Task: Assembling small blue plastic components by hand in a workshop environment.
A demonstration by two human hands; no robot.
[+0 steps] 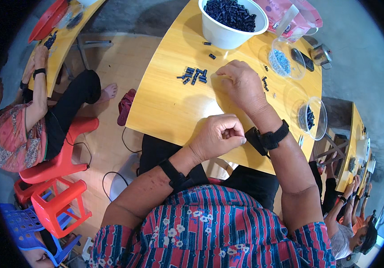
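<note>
My left hand [218, 137] is held at the table's near edge with its fingers curled in and the thumb against them; whatever it may hold is hidden. Farther out over the table, my right hand [242, 85] bends its fingers downward and together, and I cannot make out anything in them. Left of it lies a small pile of short black plastic parts [193, 76]. Two loose black parts [212, 56] are beyond the pile. To the right of my right hand, several smaller black pieces [265, 84] form a short row.
A white tub [227, 40] heaped with black parts stands at the back. On the right are a clear cup of blue bits [282, 61], a phone [302, 59], a metal mug [321, 55], and a clear tub [320, 119] with black pieces. Other people sit at tables left and right.
</note>
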